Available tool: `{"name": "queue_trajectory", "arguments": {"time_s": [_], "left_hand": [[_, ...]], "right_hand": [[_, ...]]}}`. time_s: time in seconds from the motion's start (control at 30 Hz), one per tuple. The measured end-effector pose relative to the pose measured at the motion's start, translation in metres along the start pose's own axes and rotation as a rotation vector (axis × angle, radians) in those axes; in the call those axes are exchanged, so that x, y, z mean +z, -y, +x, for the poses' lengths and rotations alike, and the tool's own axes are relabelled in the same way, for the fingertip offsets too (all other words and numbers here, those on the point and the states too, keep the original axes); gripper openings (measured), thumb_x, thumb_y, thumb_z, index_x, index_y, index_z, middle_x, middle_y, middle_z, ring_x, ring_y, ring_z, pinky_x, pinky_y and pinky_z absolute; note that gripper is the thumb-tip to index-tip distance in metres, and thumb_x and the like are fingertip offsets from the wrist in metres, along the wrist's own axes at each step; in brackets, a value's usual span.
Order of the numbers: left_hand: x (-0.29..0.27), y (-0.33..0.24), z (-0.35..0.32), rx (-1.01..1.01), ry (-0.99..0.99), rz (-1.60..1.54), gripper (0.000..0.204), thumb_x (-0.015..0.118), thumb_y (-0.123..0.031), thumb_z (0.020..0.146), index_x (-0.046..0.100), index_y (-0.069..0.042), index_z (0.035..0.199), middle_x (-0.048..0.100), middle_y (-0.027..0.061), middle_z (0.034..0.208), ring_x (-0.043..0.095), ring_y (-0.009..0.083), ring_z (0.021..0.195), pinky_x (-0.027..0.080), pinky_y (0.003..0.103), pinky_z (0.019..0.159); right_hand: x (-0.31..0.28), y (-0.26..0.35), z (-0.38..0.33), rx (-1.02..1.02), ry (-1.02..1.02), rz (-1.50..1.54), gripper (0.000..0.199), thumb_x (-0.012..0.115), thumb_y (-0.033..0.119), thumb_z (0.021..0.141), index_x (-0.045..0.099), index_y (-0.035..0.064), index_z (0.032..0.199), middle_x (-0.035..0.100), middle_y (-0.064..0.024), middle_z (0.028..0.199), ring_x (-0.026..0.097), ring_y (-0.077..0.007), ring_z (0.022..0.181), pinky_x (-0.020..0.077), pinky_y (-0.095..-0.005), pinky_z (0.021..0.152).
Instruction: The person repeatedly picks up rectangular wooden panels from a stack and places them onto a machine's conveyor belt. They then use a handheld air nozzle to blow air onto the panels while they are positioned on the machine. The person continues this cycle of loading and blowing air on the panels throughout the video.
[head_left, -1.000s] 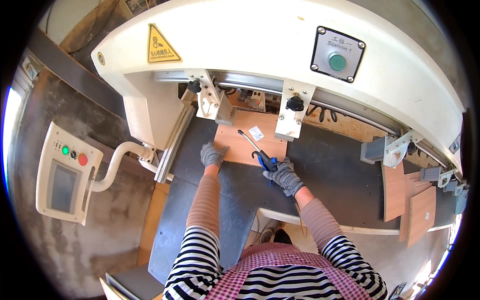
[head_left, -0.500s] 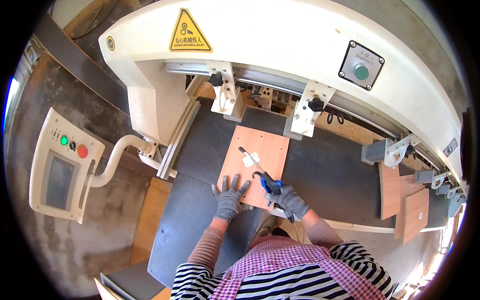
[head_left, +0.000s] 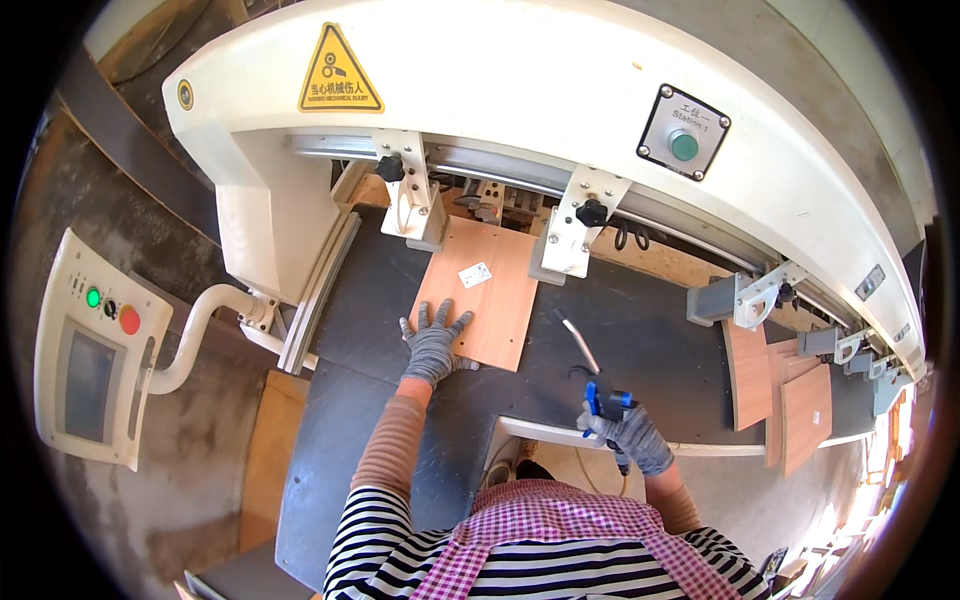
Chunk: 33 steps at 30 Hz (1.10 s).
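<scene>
My left hand (head_left: 435, 345), in a grey glove, presses flat with spread fingers on the lower left part of a wood-grain panel (head_left: 480, 305). The panel lies on the dark machine table, its far end between two white clamp blocks, and bears a small white label (head_left: 474, 274). My right hand (head_left: 632, 437), also gloved, is wrapped round a blue and black air blow gun (head_left: 607, 400) near the table's front edge. Its thin metal nozzle points up and to the left, apart from the panel. A hose hangs below the gun.
A white machine beam (head_left: 520, 70) spans the far side, with clamp blocks (head_left: 580, 225) under it and a green button (head_left: 684, 146) on it. At the left stands a control panel (head_left: 90, 350) on a bent arm. Several wood-grain panels (head_left: 806, 415) lie at the right.
The panel has moved away from me, its far end now between the clamp blocks, with my left hand still on it. My right hand has carried the blow gun off the panel, to the right.
</scene>
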<state>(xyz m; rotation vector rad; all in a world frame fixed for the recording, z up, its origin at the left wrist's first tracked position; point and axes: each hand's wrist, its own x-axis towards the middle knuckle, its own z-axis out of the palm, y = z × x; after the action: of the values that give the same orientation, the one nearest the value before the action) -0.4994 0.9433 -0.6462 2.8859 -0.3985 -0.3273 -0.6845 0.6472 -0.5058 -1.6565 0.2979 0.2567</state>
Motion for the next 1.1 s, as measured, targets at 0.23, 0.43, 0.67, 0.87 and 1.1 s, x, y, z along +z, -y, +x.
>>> {"name": "queue_trajectory", "arguments": {"time_s": [0.23, 0.43, 0.67, 0.87, 1.1], "left_hand": [[-0.002, -0.008, 0.001, -0.003, -0.003, 0.018, 0.106, 0.084, -0.061, 0.046, 0.045, -0.041, 0.142, 0.027, 0.0031, 0.158, 0.013, 0.0374, 0.147, 0.001, 0.069, 0.112], [-0.003, -0.015, -0.013, 0.016, -0.080, 0.041, 0.093, 0.085, -0.051, 0.057, 0.049, -0.033, 0.141, 0.031, 0.0050, 0.155, 0.018, 0.0367, 0.146, 0.004, 0.066, 0.115], [0.012, -0.032, -0.063, 0.026, -0.230, 0.043, 0.085, 0.082, -0.049, 0.062, 0.052, -0.025, 0.138, 0.034, 0.0090, 0.153, 0.019, 0.0364, 0.145, 0.005, 0.064, 0.115], [0.023, 0.012, -0.141, -0.211, -0.295, -0.067, 0.084, 0.082, -0.050, 0.063, 0.054, -0.022, 0.137, 0.033, 0.0120, 0.154, 0.020, 0.0380, 0.145, 0.003, 0.062, 0.115], [0.015, 0.065, -0.190, -0.430, -0.256, -0.031, 0.082, 0.081, -0.047, 0.066, 0.052, -0.022, 0.138, 0.031, 0.0097, 0.156, 0.020, 0.0362, 0.145, 0.005, 0.063, 0.115]], "right_hand": [[-0.012, 0.037, -0.015, -0.349, -0.298, -0.074, 0.035, 0.069, 0.002, 0.084, 0.058, 0.0042, 0.117, 0.066, -0.0031, 0.097, 0.061, -0.0092, 0.085, 0.0534, -0.0261, 0.075], [-0.006, 0.118, -0.017, -0.554, -0.770, -0.503, 0.034, 0.069, 0.008, 0.086, 0.057, 0.0059, 0.117, 0.064, -0.0105, 0.088, 0.062, -0.0210, 0.077, 0.0525, -0.0318, 0.072], [-0.039, 0.136, -0.006, -0.543, -0.826, -1.036, 0.027, 0.066, 0.011, 0.087, 0.054, 0.0052, 0.110, 0.060, -0.0134, 0.079, 0.058, -0.0313, 0.065, 0.0482, -0.0393, 0.062], [-0.042, 0.080, -0.060, -0.424, -0.673, -0.821, 0.030, 0.071, 0.019, 0.085, 0.056, 0.0081, 0.109, 0.061, -0.0113, 0.072, 0.058, -0.0281, 0.063, 0.0478, -0.0374, 0.061], [-0.074, -0.086, -0.133, -0.132, 0.575, -1.003, 0.040, 0.059, 0.024, 0.091, 0.055, 0.0096, 0.128, 0.066, -0.0177, 0.087, 0.065, -0.0250, 0.071, 0.0533, -0.0383, 0.065]]}}
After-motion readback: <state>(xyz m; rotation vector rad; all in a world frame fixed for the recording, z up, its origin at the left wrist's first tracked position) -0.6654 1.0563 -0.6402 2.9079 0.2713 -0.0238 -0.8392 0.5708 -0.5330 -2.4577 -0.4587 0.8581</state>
